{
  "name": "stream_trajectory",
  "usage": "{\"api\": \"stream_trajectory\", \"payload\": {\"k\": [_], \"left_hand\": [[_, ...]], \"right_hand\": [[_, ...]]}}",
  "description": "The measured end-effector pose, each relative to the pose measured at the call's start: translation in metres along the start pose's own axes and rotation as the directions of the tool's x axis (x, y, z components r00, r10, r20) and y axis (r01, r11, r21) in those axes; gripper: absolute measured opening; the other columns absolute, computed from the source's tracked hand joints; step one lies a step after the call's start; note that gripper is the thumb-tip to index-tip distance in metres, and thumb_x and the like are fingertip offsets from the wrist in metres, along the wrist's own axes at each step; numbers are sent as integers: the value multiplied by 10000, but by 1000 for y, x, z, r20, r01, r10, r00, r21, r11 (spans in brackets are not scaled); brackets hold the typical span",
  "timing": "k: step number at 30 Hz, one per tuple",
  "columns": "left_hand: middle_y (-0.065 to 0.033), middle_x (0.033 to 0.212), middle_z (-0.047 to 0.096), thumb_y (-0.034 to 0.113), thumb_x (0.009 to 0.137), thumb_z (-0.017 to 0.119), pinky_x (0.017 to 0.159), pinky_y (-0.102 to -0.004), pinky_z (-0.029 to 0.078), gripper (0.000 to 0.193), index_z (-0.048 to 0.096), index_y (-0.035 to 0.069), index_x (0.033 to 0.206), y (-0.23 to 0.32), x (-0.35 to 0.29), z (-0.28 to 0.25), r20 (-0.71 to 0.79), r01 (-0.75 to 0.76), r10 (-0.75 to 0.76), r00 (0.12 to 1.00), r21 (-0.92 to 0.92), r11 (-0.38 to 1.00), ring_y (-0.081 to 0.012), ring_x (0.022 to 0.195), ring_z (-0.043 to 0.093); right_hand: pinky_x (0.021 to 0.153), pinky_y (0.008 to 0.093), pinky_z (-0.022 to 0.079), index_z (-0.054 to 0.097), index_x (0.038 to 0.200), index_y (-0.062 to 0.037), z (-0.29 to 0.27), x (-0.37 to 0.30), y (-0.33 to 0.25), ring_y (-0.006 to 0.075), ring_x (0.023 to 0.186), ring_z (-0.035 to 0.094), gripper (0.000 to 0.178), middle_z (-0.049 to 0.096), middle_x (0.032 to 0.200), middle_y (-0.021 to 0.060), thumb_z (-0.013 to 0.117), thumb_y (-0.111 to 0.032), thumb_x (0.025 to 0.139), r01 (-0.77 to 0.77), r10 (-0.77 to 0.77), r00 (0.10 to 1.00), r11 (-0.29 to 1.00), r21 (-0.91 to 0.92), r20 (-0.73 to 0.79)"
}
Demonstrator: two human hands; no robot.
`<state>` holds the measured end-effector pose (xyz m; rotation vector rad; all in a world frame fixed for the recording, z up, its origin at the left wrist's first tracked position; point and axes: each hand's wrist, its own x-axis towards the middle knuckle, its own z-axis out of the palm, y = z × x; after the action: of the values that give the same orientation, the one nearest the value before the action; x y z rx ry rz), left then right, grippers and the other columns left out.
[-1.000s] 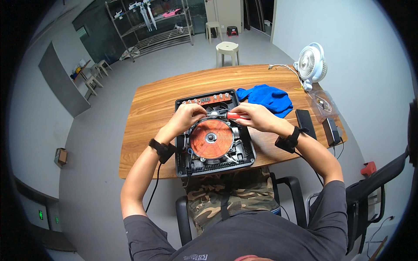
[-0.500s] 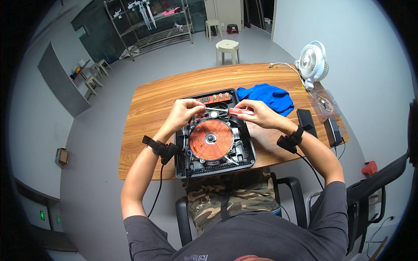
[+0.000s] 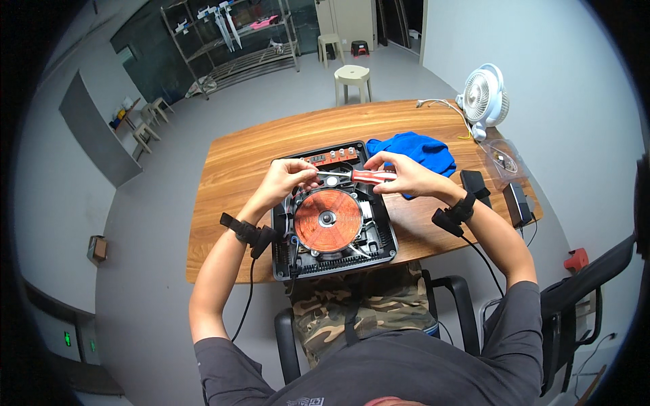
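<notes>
An opened induction cooker point(image 3: 279, 252) lies on the wooden table in front of me, its round copper coil point(image 3: 313, 220) laid bare. Above its far half, my right hand point(image 3: 409, 176) has the red handle of a screwdriver point(image 3: 369, 176) between thumb and fingers. The shaft points left, roughly level. My left hand point(image 3: 288, 181) pinches at the screwdriver's tip; whatever lies between those fingertips is too small to make out. Behind both hands runs a red-brown control board point(image 3: 342, 156) with several buttons along the cooker's far edge.
Right of the cooker lies a crumpled blue cloth point(image 3: 420, 152). Farther right are a black phone-like slab point(image 3: 475, 186), a clear plastic box point(image 3: 501, 162) with small parts, a dark box-shaped device point(image 3: 517, 205) with cables, and a white fan point(image 3: 484, 98). Cables trail from both wrist straps.
The fingers of my right hand have loosened and spread a little around the screwdriver handle, which shows more. My left hand stays at the tip. The view has shifted slightly.
</notes>
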<state>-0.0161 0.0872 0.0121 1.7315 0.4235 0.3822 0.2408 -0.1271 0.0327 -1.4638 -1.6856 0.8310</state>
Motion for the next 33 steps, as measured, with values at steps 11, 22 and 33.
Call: {"api": "stream_trajectory", "payload": {"k": [11,22,33], "left_hand": [[-100,1056,742,219,964,693,849,-328,569,297,712,-13,1149,6,5,-4,-29,-102,119,992,352,930,-172,960,706],[-152,1137,673,179,871,716,927,-443,534,333,700,85,1190,-16,57,-11,108,-166,176,978,919,357,-355,1083,649],[-214,991,726,99,736,801,861,-453,558,288,761,54,1018,-20,93,-11,63,-73,38,997,921,383,-381,977,694]], "right_hand": [[659,206,523,609,1126,-27,-15,7,-2,60,774,634,326,667,984,32,792,-130,877,44,22,963,970,237,-270],[639,288,552,583,1052,-15,-75,53,-37,124,756,694,387,718,850,96,803,-284,880,-45,-146,908,898,-437,-393],[639,352,532,492,1072,-23,-70,104,-27,204,700,646,420,659,776,148,763,-302,915,63,-232,950,798,-599,-209]]}}
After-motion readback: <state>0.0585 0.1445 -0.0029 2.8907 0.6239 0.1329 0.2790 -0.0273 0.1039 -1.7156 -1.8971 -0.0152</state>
